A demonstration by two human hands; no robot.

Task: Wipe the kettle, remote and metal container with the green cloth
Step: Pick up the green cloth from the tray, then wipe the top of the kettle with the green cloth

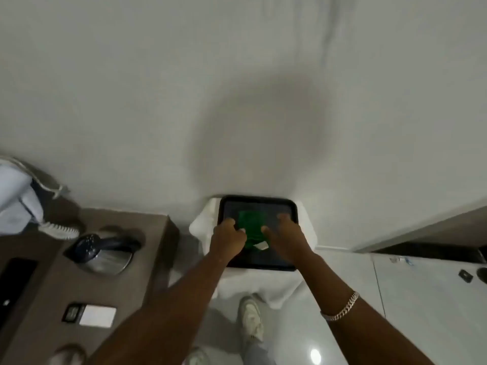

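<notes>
A green cloth (249, 222) lies folded in a black tray (263, 200) that rests on a white-draped stand against the wall. My left hand (228, 235) is curled at the cloth's left edge, fingers pinched on it. My right hand (283, 233) lies on the cloth's right side with its fingers spread flat. A white tag (261, 245) shows at the cloth's near corner. A steel kettle (104, 252) with a dark lid and handle stands on the brown counter (147, 233) to the left. A flat black remote-like object (15, 283) lies at the counter's far left.
A white phone handset with a coiled cord (56, 230) sits behind the kettle. A small white card holder (91, 314) lies on the counter's near part. White cabinets (421, 285) stand at right. My shoes (251, 320) are on the glossy floor below the tray.
</notes>
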